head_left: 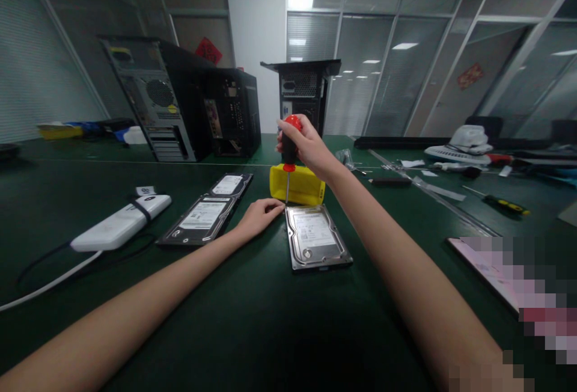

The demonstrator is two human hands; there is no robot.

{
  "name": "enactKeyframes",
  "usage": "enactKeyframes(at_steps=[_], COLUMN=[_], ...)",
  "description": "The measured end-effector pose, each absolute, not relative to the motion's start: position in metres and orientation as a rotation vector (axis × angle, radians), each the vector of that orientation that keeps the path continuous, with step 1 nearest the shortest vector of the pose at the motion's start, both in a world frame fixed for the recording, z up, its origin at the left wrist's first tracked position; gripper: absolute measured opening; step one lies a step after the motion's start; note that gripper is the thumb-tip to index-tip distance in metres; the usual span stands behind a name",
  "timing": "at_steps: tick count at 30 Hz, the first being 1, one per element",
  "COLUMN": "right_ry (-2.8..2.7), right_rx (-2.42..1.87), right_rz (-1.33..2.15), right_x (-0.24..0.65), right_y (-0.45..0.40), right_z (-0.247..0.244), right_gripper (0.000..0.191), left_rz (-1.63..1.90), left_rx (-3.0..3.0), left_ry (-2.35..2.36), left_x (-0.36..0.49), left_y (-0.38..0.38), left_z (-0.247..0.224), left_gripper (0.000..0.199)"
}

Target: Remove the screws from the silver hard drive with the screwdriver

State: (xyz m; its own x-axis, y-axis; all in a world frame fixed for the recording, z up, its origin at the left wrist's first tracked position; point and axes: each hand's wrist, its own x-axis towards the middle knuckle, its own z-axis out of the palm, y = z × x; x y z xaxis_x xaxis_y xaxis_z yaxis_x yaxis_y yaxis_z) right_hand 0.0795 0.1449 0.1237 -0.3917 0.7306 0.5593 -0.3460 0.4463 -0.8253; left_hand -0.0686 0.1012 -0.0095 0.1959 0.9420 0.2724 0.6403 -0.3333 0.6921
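A silver hard drive [315, 238] lies label up on the green table in front of me. My right hand [307, 142] grips the red and black handle of a screwdriver [290, 150], held upright. Its tip meets the drive's far left corner. Beside that corner rests my left hand [261, 217], thumb and forefinger pinched together by the tip; what they hold, if anything, I cannot make out. A yellow tray [298, 184] stands just behind the drive. Left of my left hand, two more hard drives [198, 214] lie one behind the other.
A white power strip [121, 223] with its cable lies at the left. Computer cases [157, 97] stand at the back. On the right are another screwdriver [500, 202], a black bar [390, 181], clear plastic strips and a pink flat item [484, 266], partly blurred.
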Motion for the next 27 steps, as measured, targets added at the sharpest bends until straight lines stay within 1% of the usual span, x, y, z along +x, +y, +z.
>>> enactKeyframes(at_steps=[6,12,18,22,27], right_ry=[-1.624,-1.567,-1.573,-1.554,-1.566], right_rx=[-0.384,-0.442,-0.437,-0.420,-0.411], right_rz=[1.153,1.260,1.243,1.227,1.194], right_x=[0.0792,0.0815,0.0860,0.0841,0.0829], right_y=[0.1473,0.1482,0.1453,0.1449,0.1433], right_z=[0.1232,0.1254,0.1247,0.1249,0.1251], right_gripper=[0.027,0.017,0.025,0.027,0.019], left_rz=[0.940,0.954,0.960,0.964,0.968], left_rx=[2.036,2.019,2.015,1.999,1.991], left_ry=[1.490,1.495,1.498,1.484,1.458], left_x=[-0.0675,-0.0675,-0.0672,-0.0673,-0.0683], left_y=[0.1003,0.1008,0.0999,0.1004,0.1022], left_z=[-0.0073,-0.0079,-0.0069,-0.0078,-0.0105], left_gripper=[0.039,0.036,0.033,0.034,0.035])
